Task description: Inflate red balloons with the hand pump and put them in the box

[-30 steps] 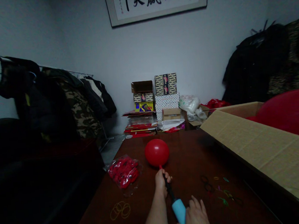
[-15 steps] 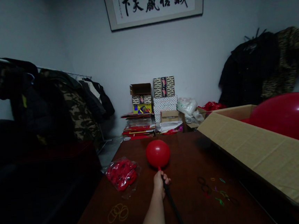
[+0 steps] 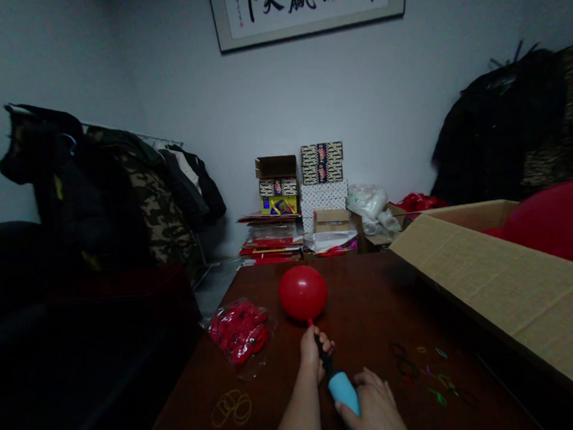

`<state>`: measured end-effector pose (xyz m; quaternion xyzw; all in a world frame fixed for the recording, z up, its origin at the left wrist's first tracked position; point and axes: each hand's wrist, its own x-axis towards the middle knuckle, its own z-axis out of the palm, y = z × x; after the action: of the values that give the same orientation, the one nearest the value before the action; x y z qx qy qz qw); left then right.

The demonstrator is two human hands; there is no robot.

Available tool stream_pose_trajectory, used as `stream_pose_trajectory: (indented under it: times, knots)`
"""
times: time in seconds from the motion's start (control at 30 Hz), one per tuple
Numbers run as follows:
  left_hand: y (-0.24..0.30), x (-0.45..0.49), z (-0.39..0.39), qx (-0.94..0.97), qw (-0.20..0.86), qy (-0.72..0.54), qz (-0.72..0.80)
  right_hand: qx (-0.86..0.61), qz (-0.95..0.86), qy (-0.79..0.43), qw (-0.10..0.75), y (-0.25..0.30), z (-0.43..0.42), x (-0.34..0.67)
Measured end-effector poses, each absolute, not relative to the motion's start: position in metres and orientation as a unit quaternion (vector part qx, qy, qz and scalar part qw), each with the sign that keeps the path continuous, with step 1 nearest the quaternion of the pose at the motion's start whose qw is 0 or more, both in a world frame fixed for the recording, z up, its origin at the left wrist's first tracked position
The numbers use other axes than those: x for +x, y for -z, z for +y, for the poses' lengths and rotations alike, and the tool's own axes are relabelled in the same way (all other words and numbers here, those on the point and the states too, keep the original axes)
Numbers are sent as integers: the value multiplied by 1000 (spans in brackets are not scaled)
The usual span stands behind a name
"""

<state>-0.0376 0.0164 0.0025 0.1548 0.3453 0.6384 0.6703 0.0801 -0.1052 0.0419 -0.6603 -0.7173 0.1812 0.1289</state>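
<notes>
A small red balloon (image 3: 303, 293) sits on the black nozzle of a hand pump above the dark wooden table (image 3: 359, 302). My left hand (image 3: 312, 352) is closed round the nozzle and the balloon's neck. My right hand (image 3: 374, 411) grips the pump's blue handle (image 3: 342, 389) at the bottom of the view, pushed in close behind the left hand.
A clear bag of red balloons (image 3: 238, 329) lies left of the pump. Yellow rubber bands (image 3: 232, 407) and coloured bands (image 3: 423, 370) lie on the table. A large cardboard box (image 3: 514, 289) holding a big red balloon (image 3: 562, 221) fills the right. Stacked boxes (image 3: 304, 190) and hanging coats (image 3: 114, 190) stand behind.
The blue handle was drawn back out of view half a second ago, then pushed forward again; my right hand is back in sight. The balloon looks slightly fuller.
</notes>
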Motion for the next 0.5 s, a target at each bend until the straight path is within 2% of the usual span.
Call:
stream_pose_trajectory:
  times: [0.13, 0.5]
  knots:
    - [-1, -39, 21, 151, 675, -636, 343, -668, -707, -169, 158, -50, -87, 64]
    - [-7, -36, 14, 165, 659, -642, 356, -669, -716, -137, 148, -45, -107, 66]
